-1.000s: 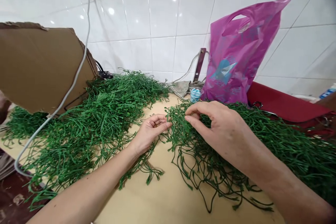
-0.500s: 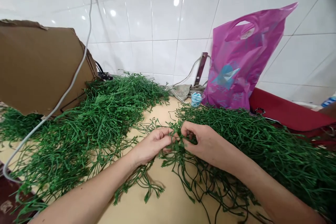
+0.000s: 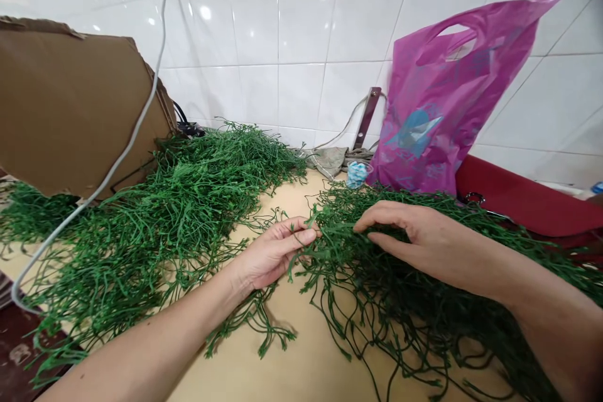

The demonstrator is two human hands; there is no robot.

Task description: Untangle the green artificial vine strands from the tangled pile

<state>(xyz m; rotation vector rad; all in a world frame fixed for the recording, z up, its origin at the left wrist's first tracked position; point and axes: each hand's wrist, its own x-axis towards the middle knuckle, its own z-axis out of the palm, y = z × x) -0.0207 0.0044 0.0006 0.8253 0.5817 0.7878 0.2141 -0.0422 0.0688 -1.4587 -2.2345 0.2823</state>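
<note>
From the head camera, a pink plastic bag (image 3: 438, 107) stands against the tiled wall; what it holds cannot be seen. Just left of it sits a small clear cup (image 3: 357, 174) with blue bits inside. A cardboard box (image 3: 70, 113) lies at the far left, its opening turned away, with a grey cable (image 3: 117, 157) hanging across it.

The left hand (image 3: 271, 254) has a closed grip, thumb against fingers, pinching a green sprig (image 3: 308, 232) at the left edge of the right heap (image 3: 424, 301) of green sprigs. The right hand (image 3: 419, 239) rests fingertips on that heap; whether its grip holds anything cannot be told.

A second heap (image 3: 179, 201) spreads to the left. Between the heaps, a bare strip of tabletop (image 3: 292, 364) runs to the near edge.
</note>
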